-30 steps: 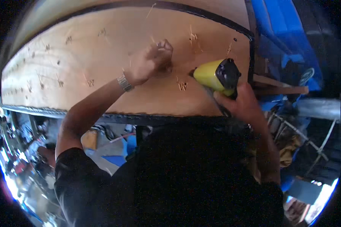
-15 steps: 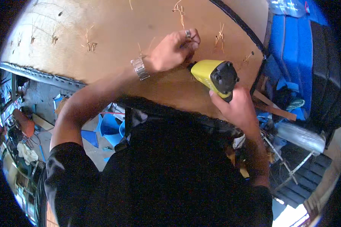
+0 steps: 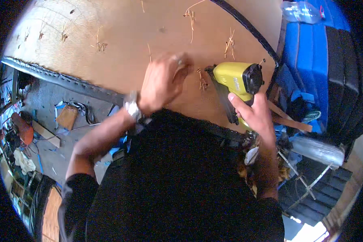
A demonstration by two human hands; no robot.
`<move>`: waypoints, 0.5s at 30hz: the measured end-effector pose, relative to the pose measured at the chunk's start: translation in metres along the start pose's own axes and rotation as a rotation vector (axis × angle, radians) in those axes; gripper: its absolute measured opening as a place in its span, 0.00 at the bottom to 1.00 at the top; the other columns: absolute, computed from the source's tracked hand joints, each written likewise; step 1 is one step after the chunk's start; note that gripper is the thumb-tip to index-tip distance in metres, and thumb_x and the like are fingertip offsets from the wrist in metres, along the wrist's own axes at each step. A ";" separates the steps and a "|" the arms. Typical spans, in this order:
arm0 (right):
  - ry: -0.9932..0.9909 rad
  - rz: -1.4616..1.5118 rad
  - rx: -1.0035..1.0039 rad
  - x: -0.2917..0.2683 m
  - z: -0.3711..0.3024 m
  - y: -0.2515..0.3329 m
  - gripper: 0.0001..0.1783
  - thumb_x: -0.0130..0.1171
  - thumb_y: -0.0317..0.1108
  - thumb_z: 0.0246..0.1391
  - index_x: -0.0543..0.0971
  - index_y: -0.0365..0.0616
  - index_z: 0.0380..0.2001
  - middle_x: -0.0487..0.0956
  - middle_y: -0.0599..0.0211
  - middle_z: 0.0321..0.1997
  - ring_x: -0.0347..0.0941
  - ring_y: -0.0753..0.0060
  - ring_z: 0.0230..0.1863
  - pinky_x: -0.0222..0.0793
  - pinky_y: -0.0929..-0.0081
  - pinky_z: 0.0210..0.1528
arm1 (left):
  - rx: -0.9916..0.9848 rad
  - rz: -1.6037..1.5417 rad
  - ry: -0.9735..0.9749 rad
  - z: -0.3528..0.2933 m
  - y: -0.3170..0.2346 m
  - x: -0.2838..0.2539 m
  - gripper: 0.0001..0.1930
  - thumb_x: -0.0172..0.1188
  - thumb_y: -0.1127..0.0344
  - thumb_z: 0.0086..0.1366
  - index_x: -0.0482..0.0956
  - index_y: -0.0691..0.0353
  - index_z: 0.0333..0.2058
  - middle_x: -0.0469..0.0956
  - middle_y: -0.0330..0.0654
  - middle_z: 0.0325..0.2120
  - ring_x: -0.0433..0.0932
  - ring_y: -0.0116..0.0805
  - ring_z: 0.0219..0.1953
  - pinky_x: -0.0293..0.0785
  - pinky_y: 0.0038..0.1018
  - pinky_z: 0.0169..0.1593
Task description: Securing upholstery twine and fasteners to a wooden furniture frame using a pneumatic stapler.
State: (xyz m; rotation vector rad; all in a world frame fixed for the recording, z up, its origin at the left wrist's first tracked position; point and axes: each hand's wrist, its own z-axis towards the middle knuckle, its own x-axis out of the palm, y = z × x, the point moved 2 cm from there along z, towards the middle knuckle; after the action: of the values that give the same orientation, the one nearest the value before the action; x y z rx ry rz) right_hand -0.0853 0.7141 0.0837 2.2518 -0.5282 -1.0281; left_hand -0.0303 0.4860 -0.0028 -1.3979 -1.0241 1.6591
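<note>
My right hand (image 3: 255,115) grips a yellow and black staple gun (image 3: 232,76), its nose turned left over a brown wooden panel (image 3: 125,36). Just left of that nose, a tuft of thin cord (image 3: 202,80) is fastened to the panel. My left hand (image 3: 163,82), with a metal watch at the wrist, hovers over the panel left of this tuft. Its fingers are smeared by motion, so whether they hold anything cannot be made out. More tufts of cord (image 3: 230,43) are stapled across the panel, some with loose ends.
Black edging (image 3: 252,24) runs along the panel's rim. Blue and black padded material (image 3: 312,60) lies at the right, with a clear plastic bottle (image 3: 301,12) on it. A plastic-wrapped roll (image 3: 316,149) sits lower right. Wood pieces (image 3: 46,133) and scraps lie on the floor at left.
My left hand has moved left and toward me, away from the cord tuft now uncovered. The staple gun has shifted right and turned, showing more of its side.
</note>
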 end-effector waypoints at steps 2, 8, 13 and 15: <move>0.032 -0.117 -0.075 0.000 0.002 0.009 0.18 0.64 0.41 0.53 0.79 0.38 0.40 0.83 0.54 0.35 0.81 0.62 0.38 0.73 0.66 0.43 | -0.025 -0.001 -0.005 -0.030 -0.009 0.007 0.07 0.60 0.75 0.57 0.79 0.61 0.36 0.81 0.48 0.29 0.80 0.45 0.32 0.75 0.34 0.37; 0.015 -0.326 -0.253 0.006 0.008 0.012 0.17 0.64 0.42 0.51 0.79 0.38 0.36 0.80 0.48 0.29 0.79 0.48 0.33 0.73 0.60 0.36 | 0.117 0.012 0.062 -0.041 -0.013 0.039 0.20 0.58 0.75 0.43 0.76 0.62 0.40 0.79 0.46 0.35 0.74 0.47 0.40 0.69 0.37 0.46; -0.039 -0.370 -0.272 0.010 0.006 0.011 0.17 0.65 0.42 0.50 0.79 0.38 0.36 0.80 0.49 0.29 0.79 0.49 0.34 0.73 0.60 0.36 | 0.220 0.111 0.042 -0.040 -0.004 0.048 0.21 0.61 0.72 0.41 0.75 0.62 0.40 0.78 0.41 0.33 0.73 0.43 0.39 0.68 0.35 0.45; 0.025 -0.264 -0.234 0.004 0.008 0.004 0.17 0.65 0.40 0.50 0.79 0.37 0.36 0.80 0.51 0.29 0.80 0.51 0.33 0.73 0.61 0.38 | 0.244 0.106 0.044 -0.042 -0.003 0.046 0.21 0.61 0.71 0.41 0.76 0.61 0.39 0.78 0.41 0.33 0.73 0.43 0.39 0.68 0.35 0.46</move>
State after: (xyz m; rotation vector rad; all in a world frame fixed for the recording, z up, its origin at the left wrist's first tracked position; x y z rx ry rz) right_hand -0.0891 0.7059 0.0797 2.1573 -0.0919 -1.1245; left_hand 0.0041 0.5339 -0.0226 -1.3388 -0.7055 1.7559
